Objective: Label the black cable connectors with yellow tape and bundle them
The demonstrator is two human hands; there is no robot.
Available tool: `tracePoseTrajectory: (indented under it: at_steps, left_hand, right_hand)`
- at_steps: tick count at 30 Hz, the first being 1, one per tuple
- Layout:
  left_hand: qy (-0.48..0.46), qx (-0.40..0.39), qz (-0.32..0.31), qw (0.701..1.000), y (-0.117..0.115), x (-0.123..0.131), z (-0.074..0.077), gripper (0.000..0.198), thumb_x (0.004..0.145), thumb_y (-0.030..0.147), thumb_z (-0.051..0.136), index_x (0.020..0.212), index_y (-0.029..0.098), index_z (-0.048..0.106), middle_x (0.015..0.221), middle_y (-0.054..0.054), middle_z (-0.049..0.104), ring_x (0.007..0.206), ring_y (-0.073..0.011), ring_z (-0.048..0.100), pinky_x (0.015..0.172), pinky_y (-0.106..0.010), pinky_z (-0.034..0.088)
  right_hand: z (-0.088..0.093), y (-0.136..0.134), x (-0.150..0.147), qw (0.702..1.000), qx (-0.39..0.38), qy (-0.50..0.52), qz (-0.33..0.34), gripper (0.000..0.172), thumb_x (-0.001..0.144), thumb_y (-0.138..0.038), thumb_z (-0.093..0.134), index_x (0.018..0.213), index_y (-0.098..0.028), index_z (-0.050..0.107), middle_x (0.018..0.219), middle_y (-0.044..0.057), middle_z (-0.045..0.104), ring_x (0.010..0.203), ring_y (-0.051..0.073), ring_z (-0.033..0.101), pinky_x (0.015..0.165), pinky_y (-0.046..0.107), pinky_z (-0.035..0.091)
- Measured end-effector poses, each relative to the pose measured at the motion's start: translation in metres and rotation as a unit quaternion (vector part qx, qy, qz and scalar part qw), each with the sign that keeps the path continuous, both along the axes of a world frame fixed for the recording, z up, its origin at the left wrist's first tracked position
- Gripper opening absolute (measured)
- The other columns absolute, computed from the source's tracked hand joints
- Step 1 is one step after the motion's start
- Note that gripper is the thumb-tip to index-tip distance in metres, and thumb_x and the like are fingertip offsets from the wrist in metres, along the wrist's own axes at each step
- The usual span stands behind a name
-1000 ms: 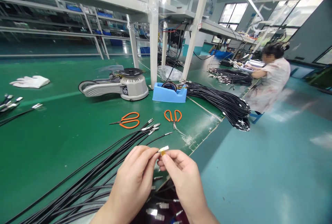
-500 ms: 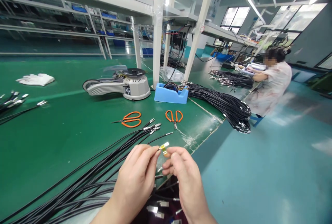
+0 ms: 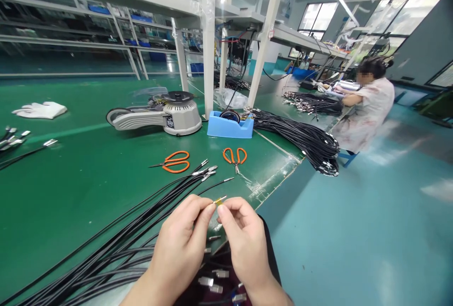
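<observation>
Left hand, right hand, tiny terminal pinched between them (yellow-banded)

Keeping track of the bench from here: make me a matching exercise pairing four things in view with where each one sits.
Things:
1. white glove
2. blue tape dispenser
3. black cable bundle
4. small gold-coloured part

Places:
A. between the fingers of the left hand and right hand
B. at the bench's far edge, towards the seated co-worker
C. beside the grey tape machine
D. far left on the green bench

Pairs: 1-D, 2-C, 3-B, 4-A
</observation>
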State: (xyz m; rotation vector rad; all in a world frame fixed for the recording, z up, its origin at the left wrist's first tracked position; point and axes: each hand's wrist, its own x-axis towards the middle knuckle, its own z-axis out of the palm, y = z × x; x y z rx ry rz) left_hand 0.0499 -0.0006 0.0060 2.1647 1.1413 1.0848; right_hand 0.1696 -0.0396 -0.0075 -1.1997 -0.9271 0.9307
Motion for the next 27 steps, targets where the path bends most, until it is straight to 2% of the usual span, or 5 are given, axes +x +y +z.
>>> tracePoseTrajectory:
  at_steps: [7, 10, 13, 17, 27]
  left_hand:
    - [-0.046, -0.096, 0.017, 0.994, 0.000, 0.003, 0.006, 0.026, 0.090, 0.035, 0.049, 0.072, 0.021, 0.060, 0.064, 0.002, 0.056, 0.059, -0.0121, 0.052, 0.056, -0.022, 0.041]
    - [-0.064, -0.163, 0.028, 0.984, -0.001, 0.004, 0.009, 0.030, 0.087, 0.041, 0.050, 0.068, 0.020, 0.060, 0.058, 0.003, 0.052, 0.053, -0.0120, 0.048, 0.051, -0.022, 0.039]
    - [-0.093, -0.237, 0.025, 0.967, 0.000, 0.004, 0.011, 0.034, 0.084, 0.046, 0.052, 0.064, 0.019, 0.058, 0.052, 0.004, 0.048, 0.050, -0.0120, 0.046, 0.049, -0.022, 0.038]
    - [-0.167, -0.308, -0.003, 0.937, 0.002, 0.004, 0.013, 0.033, 0.079, 0.046, 0.058, 0.064, 0.017, 0.058, 0.055, 0.004, 0.049, 0.049, -0.0107, 0.047, 0.047, -0.021, 0.040]
    - [-0.266, -0.384, -0.062, 0.882, 0.005, 0.001, 0.006, 0.027, 0.078, 0.040, 0.065, 0.068, 0.015, 0.062, 0.060, 0.003, 0.051, 0.050, -0.0093, 0.048, 0.043, -0.020, 0.042]
  right_hand:
    - [0.000, 0.003, 0.002, 1.000, 0.011, -0.018, 0.000, 0.014, 0.087, -0.027, 0.058, 0.077, -0.018, 0.062, 0.074, 0.001, 0.063, 0.071, 0.015, 0.057, 0.067, 0.026, 0.047]
    - [0.001, 0.003, 0.003, 1.000, 0.011, -0.019, 0.001, 0.014, 0.086, -0.026, 0.059, 0.076, -0.018, 0.062, 0.074, 0.002, 0.063, 0.072, 0.015, 0.058, 0.068, 0.027, 0.048]
    - [0.003, 0.004, 0.003, 1.000, 0.011, -0.022, -0.002, 0.013, 0.085, -0.026, 0.060, 0.076, -0.017, 0.062, 0.075, 0.002, 0.064, 0.072, 0.016, 0.059, 0.069, 0.027, 0.049]
    - [0.003, 0.005, 0.003, 0.999, 0.016, -0.027, -0.005, 0.012, 0.085, -0.025, 0.060, 0.076, -0.017, 0.062, 0.076, 0.003, 0.065, 0.073, 0.016, 0.061, 0.069, 0.027, 0.049]
    - [0.007, 0.004, 0.005, 0.999, 0.025, -0.030, 0.000, 0.012, 0.084, -0.025, 0.061, 0.074, -0.017, 0.064, 0.078, 0.004, 0.067, 0.076, 0.017, 0.064, 0.071, 0.028, 0.051]
